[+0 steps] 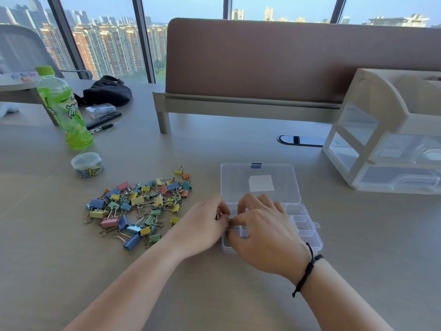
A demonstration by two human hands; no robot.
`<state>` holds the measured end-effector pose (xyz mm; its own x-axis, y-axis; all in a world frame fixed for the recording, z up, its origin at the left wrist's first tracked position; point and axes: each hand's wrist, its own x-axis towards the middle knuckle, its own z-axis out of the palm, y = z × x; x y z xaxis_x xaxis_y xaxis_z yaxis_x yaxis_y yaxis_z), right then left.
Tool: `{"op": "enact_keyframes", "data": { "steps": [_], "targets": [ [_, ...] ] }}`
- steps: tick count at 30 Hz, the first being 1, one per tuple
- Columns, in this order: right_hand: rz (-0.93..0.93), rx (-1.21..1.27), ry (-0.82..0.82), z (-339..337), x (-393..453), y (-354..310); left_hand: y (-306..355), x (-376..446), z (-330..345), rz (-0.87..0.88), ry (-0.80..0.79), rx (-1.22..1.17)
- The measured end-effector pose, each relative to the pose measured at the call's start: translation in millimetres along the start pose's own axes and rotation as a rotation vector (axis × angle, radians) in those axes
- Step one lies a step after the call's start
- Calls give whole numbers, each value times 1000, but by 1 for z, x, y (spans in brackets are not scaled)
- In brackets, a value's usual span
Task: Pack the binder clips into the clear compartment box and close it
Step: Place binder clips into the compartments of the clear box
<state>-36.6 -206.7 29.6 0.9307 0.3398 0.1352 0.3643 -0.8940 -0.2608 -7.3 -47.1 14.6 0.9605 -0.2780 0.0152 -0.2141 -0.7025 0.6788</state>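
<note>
Head view: 1 camera, looking down over both forearms at the desk [238, 295]
Box: the clear compartment box [307, 225] lies open; its lid [260, 182] folded flat away from the person; long axis left to right
Clips: the binder clips [138, 206] sit heaped just left of the box; none visible in the compartments
Left hand [202, 225]: fingers curled at the box's left edge, seemingly pinching something metallic; what, I cannot tell
Right hand [260, 232]: over the compartments, fingertips pinched against the left's; contents hidden
Relation: the heap lies left of both hands; the left hand is nearer, so I judge it suits the next pick
</note>
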Motion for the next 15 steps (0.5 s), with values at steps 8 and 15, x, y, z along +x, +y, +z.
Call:
{"op": "enact_keyframes", "data": {
  "steps": [8,15],
  "targets": [
    [-15,42,37,-5,-1,5,-4,-1,-2,-10,0,-67],
    [108,415,309,-16,2,13,2,-2,-5,-77,91,-619]
  ]
}}
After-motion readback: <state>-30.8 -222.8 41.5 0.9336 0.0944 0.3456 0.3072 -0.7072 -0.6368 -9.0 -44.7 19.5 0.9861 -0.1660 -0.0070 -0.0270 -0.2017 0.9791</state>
